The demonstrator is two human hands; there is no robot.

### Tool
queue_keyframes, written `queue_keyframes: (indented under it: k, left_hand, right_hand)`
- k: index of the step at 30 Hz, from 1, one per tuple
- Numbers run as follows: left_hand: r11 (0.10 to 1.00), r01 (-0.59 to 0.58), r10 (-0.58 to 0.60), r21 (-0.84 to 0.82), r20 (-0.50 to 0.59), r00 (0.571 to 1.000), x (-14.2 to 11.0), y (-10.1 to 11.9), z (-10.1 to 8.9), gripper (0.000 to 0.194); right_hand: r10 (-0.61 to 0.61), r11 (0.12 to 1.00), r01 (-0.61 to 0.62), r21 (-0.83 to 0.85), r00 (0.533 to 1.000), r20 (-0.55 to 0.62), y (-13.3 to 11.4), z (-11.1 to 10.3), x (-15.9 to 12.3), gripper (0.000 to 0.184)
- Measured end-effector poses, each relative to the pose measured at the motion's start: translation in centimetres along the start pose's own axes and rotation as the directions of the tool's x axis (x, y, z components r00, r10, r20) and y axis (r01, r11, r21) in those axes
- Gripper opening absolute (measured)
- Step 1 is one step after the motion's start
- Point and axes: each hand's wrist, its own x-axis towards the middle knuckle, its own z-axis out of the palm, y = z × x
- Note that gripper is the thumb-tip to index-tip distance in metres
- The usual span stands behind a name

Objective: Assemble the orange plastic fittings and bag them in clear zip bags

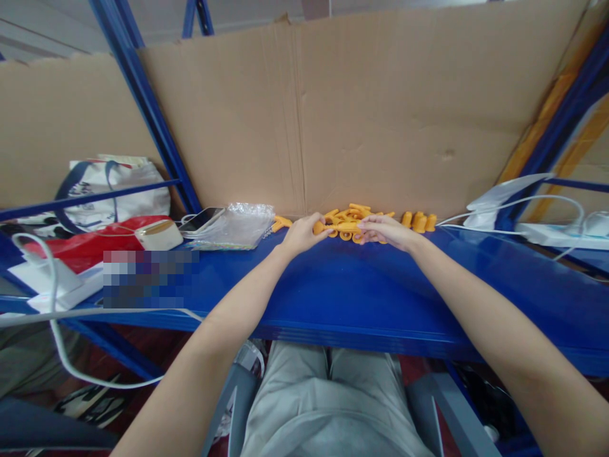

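Observation:
Above the blue shelf, my left hand point(303, 234) pinches the rounded end of an orange plastic piece point(320, 227). From the other side, my right hand point(387, 231) has its fingers closed on a longer orange plastic piece point(348, 226). The two pieces meet or nearly meet between my hands; whether they are joined is too small to tell. Right behind lies a pile of orange plastic parts point(360, 210), some ring-shaped. Several orange cylinders point(419, 222) stand to the right of my right hand. More orange parts point(280, 223) lie beyond my left wrist.
Clear plastic bags point(238, 227) and a phone point(203, 219) lie to the left. Further left are a red bag point(102, 240), a white box point(158, 235) and a white cable point(56, 336). A cardboard sheet point(380, 114) walls the back. A power strip point(552, 235) sits at right.

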Motion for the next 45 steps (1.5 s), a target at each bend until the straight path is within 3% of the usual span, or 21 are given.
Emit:
queue_keyframes:
  k: [20,24,28,31,34,37,40,42,45]
  left_hand:
    - [0.999,0.042,-0.04,-0.026,0.068,0.997,0.3,-0.7,0.7,0.029]
    - [0.997,0.069,-0.064,-0.038,0.114,0.991,0.2,-0.6,0.5,0.032]
    - [0.994,0.081,-0.076,-0.071,0.07,0.995,0.0,-1.4,-0.1,0.05]
    - [0.986,0.166,-0.167,0.032,0.035,0.985,-0.2,-2.7,-0.5,0.055]
    - [0.899,0.363,-0.395,0.245,0.096,0.914,-0.6,-3.8,-0.6,0.06]
    - [0.761,0.502,-0.608,0.411,0.182,0.773,-0.9,-4.5,-0.5,0.061]
    - [0.722,0.509,-0.674,0.469,0.312,0.669,-1.0,-4.9,-0.4,0.053]
    - [0.744,0.473,-0.655,0.472,0.37,0.66,-0.8,-5.1,-0.5,0.046]
    - [0.76,0.443,-0.628,0.475,0.365,0.687,-0.5,-5.2,-0.5,0.037]
  right_hand:
    - [-0.063,0.997,0.058,-0.059,0.994,-0.093,1.2,-0.1,1.2,0.018]
    - [-0.125,0.99,0.118,-0.076,0.987,-0.1,1.5,-0.5,1.3,0.021]
    - [-0.249,0.967,0.229,-0.116,0.945,-0.21,1.9,-2.1,1.7,0.026]
    - [-0.377,0.926,0.328,-0.188,0.845,-0.381,2.5,-4.0,2.6,0.031]
    - [-0.522,0.852,0.383,-0.357,0.684,-0.51,3.4,-5.7,3.5,0.035]
    - [-0.633,0.745,0.275,-0.607,0.58,-0.513,4.3,-6.9,3.5,0.037]
    - [-0.689,0.59,0.119,-0.799,0.589,-0.421,4.9,-7.1,2.7,0.034]
    - [-0.685,0.503,0.035,-0.864,0.626,-0.373,5.2,-6.8,2.1,0.033]
    - [-0.631,0.426,-0.036,-0.904,0.704,-0.326,5.5,-6.0,1.5,0.033]
